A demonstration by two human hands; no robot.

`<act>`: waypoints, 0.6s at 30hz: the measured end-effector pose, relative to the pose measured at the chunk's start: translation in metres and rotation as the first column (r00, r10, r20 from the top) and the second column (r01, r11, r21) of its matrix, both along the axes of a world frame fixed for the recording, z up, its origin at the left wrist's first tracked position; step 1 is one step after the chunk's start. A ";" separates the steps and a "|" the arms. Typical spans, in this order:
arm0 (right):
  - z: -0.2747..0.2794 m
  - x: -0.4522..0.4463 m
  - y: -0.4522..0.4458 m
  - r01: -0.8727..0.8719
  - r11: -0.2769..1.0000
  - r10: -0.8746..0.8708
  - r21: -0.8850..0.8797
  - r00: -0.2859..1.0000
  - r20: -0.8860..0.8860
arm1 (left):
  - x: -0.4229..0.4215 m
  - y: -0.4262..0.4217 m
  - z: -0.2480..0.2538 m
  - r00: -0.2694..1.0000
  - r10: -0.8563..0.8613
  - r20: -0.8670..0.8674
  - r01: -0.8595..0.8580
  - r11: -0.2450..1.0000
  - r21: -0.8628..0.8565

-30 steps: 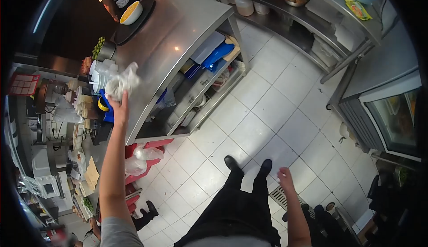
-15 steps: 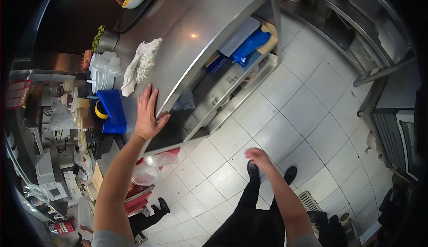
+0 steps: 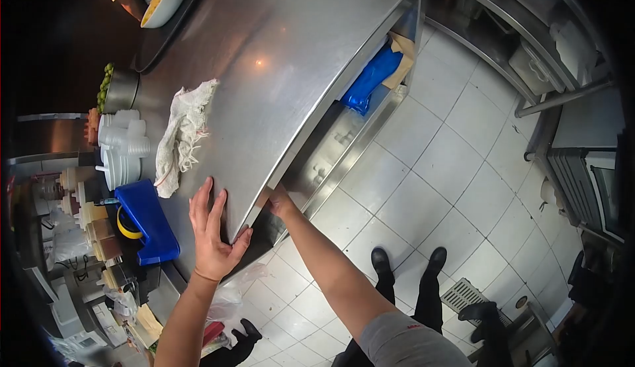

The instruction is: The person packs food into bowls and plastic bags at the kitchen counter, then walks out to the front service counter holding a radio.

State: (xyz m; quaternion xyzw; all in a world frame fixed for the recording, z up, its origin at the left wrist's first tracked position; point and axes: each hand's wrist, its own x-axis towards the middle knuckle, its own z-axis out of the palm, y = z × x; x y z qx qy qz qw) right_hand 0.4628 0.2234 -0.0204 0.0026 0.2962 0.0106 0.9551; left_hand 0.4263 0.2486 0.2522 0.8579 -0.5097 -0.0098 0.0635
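Note:
My left hand lies on the edge of the steel counter, fingers stretched over the top and thumb along the rim. It holds nothing. My right hand reaches under the counter top into the shelf space, and its fingers are hidden behind the edge. A crumpled white cloth rests on the counter just beyond my left hand. To the left stands a blue tape dispenser with a yellow roll. A blue plastic package sits on the shelf farther along, beside brown cardboard.
White plastic tubs and cups stand at the counter's left, near a metal pot of green limes. Another person's arm is by a white bowl on a black tray. A floor drain grate lies right of my feet.
My right hand has moved from over the floor, up and left, into the shelf under the counter. My left hand stays on the counter edge. The view has shifted closer.

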 end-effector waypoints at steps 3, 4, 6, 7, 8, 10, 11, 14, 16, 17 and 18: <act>-0.002 0.002 0.008 0.073 0.997 -0.074 0.028 0.996 0.051 | 0.001 0.002 0.000 1.000 0.006 0.001 -0.006 1.000 -0.019; -0.008 0.001 0.008 0.042 0.998 -0.040 -0.037 0.998 0.057 | 0.000 0.001 0.000 1.000 0.014 0.007 -0.013 1.000 -0.020; -0.017 0.000 0.006 0.022 0.994 -0.014 -0.108 0.998 0.067 | -0.003 -0.001 -0.001 1.000 0.012 0.017 -0.011 1.000 -0.028; -0.011 -0.001 0.000 -0.004 0.998 0.008 -0.066 0.998 0.062 | -0.005 -0.002 0.000 1.000 0.017 -0.001 -0.017 0.998 -0.060; -0.005 0.000 -0.005 -0.029 0.999 0.030 -0.022 0.998 0.058 | -0.005 -0.004 0.000 1.000 0.021 -0.020 -0.023 0.996 -0.090; 0.006 0.004 -0.004 0.000 0.999 0.005 -0.049 0.995 0.104 | -0.005 -0.003 0.000 1.000 0.020 -0.006 -0.020 0.997 -0.081; 0.009 0.006 -0.001 0.021 0.997 -0.011 -0.071 0.990 0.143 | -0.005 -0.002 0.000 1.000 0.027 0.002 -0.027 0.997 -0.066; -0.016 0.024 0.009 -0.024 0.980 0.055 -0.199 0.986 0.155 | -0.004 0.000 -0.002 0.999 0.026 -0.019 -0.028 0.997 -0.077; -0.013 0.023 0.004 0.019 0.987 0.010 -0.162 0.984 0.178 | -0.003 0.000 -0.002 1.000 0.016 -0.008 -0.016 0.998 -0.057; -0.010 0.020 0.002 0.058 0.991 -0.033 -0.124 0.980 0.195 | -0.003 0.001 -0.001 1.000 0.008 -0.001 -0.008 0.999 -0.038; -0.008 0.017 -0.001 0.056 0.992 -0.032 -0.116 0.979 0.199 | -0.003 0.001 -0.001 1.000 0.010 0.004 -0.010 0.999 -0.030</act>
